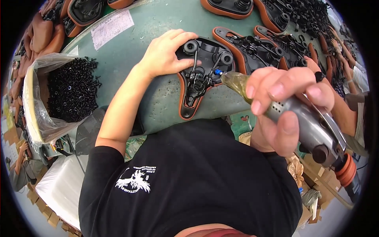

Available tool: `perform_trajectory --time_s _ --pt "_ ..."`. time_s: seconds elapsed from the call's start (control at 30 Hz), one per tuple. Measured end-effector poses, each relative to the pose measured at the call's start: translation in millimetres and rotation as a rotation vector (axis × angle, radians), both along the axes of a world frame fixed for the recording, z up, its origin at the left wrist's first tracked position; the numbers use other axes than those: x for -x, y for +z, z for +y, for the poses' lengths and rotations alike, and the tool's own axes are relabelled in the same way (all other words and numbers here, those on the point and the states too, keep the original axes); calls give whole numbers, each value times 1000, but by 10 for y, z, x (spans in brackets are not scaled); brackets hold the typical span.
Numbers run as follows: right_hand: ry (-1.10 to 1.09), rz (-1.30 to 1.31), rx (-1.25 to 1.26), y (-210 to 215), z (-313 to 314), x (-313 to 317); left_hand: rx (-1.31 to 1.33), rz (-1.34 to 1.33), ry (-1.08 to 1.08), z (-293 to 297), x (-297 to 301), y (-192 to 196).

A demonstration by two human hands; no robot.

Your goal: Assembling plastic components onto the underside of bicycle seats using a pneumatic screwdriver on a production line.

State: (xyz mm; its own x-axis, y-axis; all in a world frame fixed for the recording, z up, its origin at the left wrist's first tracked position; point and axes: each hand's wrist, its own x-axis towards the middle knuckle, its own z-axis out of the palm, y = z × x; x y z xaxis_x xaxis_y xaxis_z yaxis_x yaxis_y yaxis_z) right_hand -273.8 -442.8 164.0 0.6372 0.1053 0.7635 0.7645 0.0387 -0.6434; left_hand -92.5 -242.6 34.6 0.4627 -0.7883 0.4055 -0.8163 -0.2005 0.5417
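Note:
An upside-down bicycle saddle (187,96) with brown edging and a black underside lies on the green tabletop, its narrow nose toward me. My left hand (167,53) grips its wide rear on the left, thumb over the underside beside a round black spring and a metal rail. In my right hand (290,96) is a grey power screwdriver (304,124), fingers wrapped round its body. Its yellowish wrapped front ends in a blue-collared bit (218,72), which points at the saddle's right side near the other spring. Whether the tip touches a screw is too small to tell.
A plastic-lined box (31,100) full of small black screws (73,89) stands at the left. More upturned saddles (252,49) lie at the right and far side. A written paper sheet (112,28) lies on the table (158,19). Other people's arms (349,63) show at the far right.

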Motion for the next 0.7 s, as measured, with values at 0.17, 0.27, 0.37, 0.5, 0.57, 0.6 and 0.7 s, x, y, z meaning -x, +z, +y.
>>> perform_trajectory --time_s 0.17,0.27,0.37,0.5,0.57,0.6,0.7 --pt "-45 74 -81 -100 8 6 109 -13 191 54 413 -147" --pt "-4 83 -79 -121 62 -10 213 42 289 89 593 -135" --pt "50 96 -73 -256 118 -100 170 80 333 184 570 -176" --pt "0 106 -56 -244 175 -221 208 3 286 176 441 -281" --pt "-37 94 -57 -237 213 -301 348 140 196 153 394 -486" --pt "-38 91 -72 -199 182 -298 366 155 172 46 462 -500" --pt "-39 144 -122 -289 283 -344 453 323 359 52 792 -513"
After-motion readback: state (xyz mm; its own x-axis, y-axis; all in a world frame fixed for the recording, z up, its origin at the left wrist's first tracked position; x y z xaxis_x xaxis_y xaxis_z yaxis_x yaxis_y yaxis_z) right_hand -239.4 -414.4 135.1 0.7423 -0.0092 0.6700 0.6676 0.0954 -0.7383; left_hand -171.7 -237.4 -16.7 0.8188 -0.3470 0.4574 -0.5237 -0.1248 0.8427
